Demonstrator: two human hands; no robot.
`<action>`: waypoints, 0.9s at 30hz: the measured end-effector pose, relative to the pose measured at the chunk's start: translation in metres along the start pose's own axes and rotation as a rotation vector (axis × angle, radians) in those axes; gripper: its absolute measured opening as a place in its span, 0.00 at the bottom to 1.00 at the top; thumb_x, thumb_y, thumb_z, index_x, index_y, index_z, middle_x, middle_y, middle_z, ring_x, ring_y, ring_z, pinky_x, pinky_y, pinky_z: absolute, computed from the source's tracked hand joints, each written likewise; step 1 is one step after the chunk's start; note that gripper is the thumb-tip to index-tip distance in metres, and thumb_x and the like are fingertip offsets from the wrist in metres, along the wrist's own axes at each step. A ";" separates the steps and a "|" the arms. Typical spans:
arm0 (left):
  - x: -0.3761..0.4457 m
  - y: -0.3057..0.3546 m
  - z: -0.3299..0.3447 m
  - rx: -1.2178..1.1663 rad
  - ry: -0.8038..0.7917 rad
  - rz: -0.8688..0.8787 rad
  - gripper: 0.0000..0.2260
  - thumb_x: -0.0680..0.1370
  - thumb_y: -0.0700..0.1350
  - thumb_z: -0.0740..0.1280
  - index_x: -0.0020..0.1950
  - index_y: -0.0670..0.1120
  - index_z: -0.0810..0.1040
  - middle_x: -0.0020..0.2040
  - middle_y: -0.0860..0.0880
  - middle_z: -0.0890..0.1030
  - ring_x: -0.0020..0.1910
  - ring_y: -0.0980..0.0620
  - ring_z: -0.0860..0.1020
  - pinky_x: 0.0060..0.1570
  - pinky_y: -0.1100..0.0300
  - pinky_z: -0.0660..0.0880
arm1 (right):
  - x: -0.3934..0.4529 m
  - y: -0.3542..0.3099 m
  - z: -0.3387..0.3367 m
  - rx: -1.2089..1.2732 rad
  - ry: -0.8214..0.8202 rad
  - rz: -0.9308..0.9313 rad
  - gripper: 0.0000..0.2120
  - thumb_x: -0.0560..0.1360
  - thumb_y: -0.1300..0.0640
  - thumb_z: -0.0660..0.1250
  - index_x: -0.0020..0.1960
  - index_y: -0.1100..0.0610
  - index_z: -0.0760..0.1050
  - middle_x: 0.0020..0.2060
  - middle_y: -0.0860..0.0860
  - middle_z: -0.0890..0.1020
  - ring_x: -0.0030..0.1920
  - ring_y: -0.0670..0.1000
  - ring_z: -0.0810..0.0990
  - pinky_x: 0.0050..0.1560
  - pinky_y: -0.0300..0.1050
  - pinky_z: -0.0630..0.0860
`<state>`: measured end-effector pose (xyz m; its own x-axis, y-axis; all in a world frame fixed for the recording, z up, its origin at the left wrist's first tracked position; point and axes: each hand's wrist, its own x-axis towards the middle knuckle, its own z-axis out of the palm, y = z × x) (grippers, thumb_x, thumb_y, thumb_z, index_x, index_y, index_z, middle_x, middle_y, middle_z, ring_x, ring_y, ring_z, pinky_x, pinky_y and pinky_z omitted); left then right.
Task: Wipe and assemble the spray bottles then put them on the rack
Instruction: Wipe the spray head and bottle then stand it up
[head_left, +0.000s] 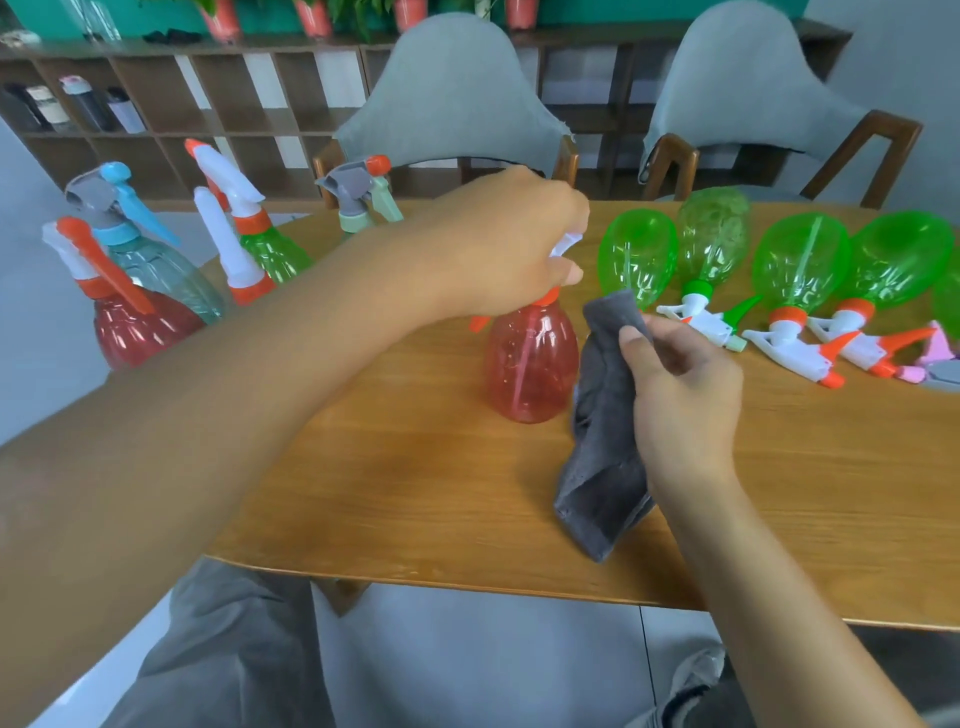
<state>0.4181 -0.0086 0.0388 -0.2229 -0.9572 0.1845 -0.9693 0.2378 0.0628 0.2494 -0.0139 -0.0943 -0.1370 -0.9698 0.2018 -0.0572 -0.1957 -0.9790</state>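
The left hand (498, 244) curls over the white and orange spray head of a red bottle (531, 364), gripping it from above; the fingers wrap round the head so that only a white tip and a bit of orange collar show beneath them. The bottle stands upright on the wooden table (415, 467), near its middle. Just beside it on the right, the right hand (680, 384) holds a grey cloth (605, 436), thumb pinched against the fabric, and the cloth hangs down along the bottle's side with its lower end lying on the tabletop; whether the cloth touches the bottle I cannot tell. Farther right, a row of green bottles (800, 265) lies tipped over on the table with their bases toward the far edge and their white and orange spray heads pointing toward the near edge. At the left end of the table stands a cluster of upright bottles: another red one (135, 327) with an orange trigger, a pale blue one (156, 270) with a blue and grey head, and a green one (270, 249) with an orange collar. Two grey chairs (452, 98) sit behind the table, and a dark wooden shelf unit (208, 104) runs along the wall beyond them.
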 end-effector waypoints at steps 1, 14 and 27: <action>-0.001 0.000 0.002 -0.004 0.011 0.000 0.14 0.82 0.53 0.68 0.62 0.45 0.78 0.54 0.44 0.81 0.53 0.43 0.77 0.48 0.52 0.73 | -0.001 -0.001 0.003 -0.044 -0.016 -0.039 0.05 0.80 0.58 0.70 0.52 0.54 0.84 0.46 0.43 0.86 0.51 0.43 0.84 0.60 0.46 0.79; -0.006 -0.005 0.010 -0.042 0.120 0.010 0.16 0.82 0.57 0.65 0.63 0.49 0.81 0.57 0.47 0.83 0.57 0.45 0.79 0.56 0.45 0.75 | -0.019 0.008 0.018 -0.292 -0.082 -0.515 0.11 0.81 0.62 0.67 0.60 0.62 0.83 0.55 0.52 0.83 0.58 0.48 0.80 0.63 0.38 0.73; -0.014 -0.011 0.010 -0.119 0.128 0.044 0.23 0.77 0.63 0.56 0.60 0.55 0.84 0.56 0.52 0.84 0.57 0.46 0.80 0.55 0.46 0.76 | -0.026 -0.002 0.018 -0.207 -0.079 -0.504 0.06 0.82 0.62 0.67 0.51 0.59 0.82 0.48 0.49 0.83 0.54 0.45 0.81 0.57 0.39 0.73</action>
<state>0.4306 0.0006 0.0262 -0.2427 -0.9183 0.3129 -0.9380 0.3044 0.1658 0.2709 0.0094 -0.0984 0.0320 -0.7730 0.6336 -0.2911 -0.6137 -0.7339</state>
